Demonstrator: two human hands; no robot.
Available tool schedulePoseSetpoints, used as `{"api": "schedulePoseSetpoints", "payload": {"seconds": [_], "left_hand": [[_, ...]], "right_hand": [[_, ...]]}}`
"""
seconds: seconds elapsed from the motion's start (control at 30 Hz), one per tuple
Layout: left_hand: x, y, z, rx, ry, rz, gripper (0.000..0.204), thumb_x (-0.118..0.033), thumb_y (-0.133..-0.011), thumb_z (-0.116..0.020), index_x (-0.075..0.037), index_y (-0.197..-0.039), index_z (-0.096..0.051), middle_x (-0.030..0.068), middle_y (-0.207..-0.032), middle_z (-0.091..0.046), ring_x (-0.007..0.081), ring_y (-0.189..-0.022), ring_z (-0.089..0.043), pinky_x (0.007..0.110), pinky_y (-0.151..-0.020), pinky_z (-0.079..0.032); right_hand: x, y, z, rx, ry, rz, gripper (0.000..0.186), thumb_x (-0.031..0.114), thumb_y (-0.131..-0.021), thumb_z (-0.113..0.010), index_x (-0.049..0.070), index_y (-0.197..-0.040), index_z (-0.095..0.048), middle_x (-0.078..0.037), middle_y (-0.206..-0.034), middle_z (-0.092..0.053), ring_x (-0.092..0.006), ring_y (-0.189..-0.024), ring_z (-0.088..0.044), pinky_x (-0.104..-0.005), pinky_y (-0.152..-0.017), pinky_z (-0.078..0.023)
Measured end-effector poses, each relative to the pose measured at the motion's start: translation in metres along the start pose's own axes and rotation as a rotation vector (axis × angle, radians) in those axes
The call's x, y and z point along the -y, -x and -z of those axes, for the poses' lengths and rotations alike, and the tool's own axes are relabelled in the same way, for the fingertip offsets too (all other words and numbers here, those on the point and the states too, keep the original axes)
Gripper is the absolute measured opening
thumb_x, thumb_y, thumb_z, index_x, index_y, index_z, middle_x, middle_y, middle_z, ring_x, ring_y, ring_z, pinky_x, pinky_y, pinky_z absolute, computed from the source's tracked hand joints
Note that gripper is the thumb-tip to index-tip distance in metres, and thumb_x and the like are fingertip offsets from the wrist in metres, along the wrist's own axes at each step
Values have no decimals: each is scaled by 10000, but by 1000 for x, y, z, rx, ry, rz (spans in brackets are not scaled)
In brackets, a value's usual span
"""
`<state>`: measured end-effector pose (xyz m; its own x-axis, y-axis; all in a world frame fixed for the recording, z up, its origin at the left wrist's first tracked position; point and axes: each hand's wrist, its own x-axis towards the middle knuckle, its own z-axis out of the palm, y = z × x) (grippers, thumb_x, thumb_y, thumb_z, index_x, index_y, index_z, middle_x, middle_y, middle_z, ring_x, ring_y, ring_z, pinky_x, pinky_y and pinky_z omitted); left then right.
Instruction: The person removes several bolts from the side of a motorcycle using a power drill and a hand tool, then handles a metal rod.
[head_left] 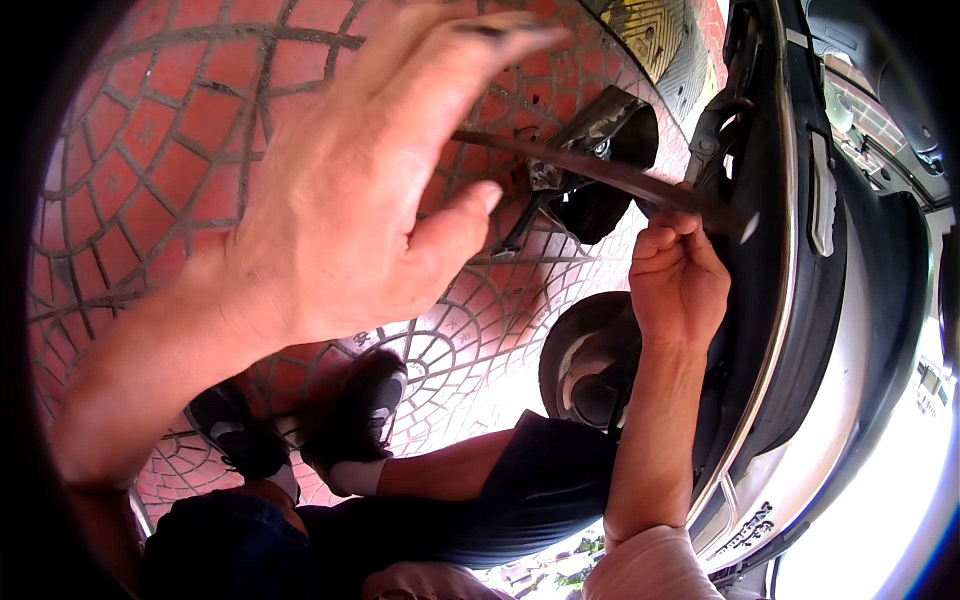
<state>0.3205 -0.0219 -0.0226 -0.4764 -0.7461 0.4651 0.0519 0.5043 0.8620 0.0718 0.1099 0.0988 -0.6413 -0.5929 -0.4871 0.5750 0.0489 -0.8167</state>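
My left hand (360, 200) is raised large in the upper left, blurred, thumb apart from its bent fingers and nothing visible in its grasp. My right hand (677, 275) is closed, fingertips pinched on a long dark metal bar (600, 172) beside the scooter's body (820, 330). The bar slants from behind my left hand to a blunt end above my right hand. Beyond it lies a black, dirty part (590, 140) on the red tiles, and a dark metal fitting (715, 135) shows on the scooter's edge.
Red patterned paving (140, 170) lies below. A scooter wheel (590, 365) is left of my right forearm. My shoes (355, 420) and dark shorts are at the bottom. Worn yellow-and-grey tiles (655, 35) show at the top, glare at the right.
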Motion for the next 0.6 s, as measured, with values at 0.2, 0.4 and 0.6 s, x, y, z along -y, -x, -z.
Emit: {"api": "schedulePoseSetpoints", "payload": {"seconds": [0.2,0.4,0.6], "left_hand": [[-24,-49,3,331,453,379,527,-481,-918,-736,40,-986,-691,104,-843,-666,147,-664,-604,283,-566,-463],[-13,-103,22,631,359,727,470,-362,-983,-587,31,-736,-655,157,-635,-609,313,-619,-651,410,-611,-513],[9,-38,-7,125,50,103,274,-42,-882,-567,7,-1150,-596,68,-899,-612,158,-718,-573,342,-634,-470]], "right_hand": [[11,-6,13,76,47,7,251,213,-1108,-469,11,-1164,-607,-127,-1144,-707,-119,-808,-619,-280,-707,-510],[5,-26,9,22,103,21,254,254,-1105,-492,41,-1087,-630,-127,-1069,-741,-106,-757,-602,-273,-670,-481],[3,-21,9,48,140,25,239,270,-1102,-503,68,-1049,-619,-108,-1017,-743,-111,-739,-595,-279,-664,-474]]}}
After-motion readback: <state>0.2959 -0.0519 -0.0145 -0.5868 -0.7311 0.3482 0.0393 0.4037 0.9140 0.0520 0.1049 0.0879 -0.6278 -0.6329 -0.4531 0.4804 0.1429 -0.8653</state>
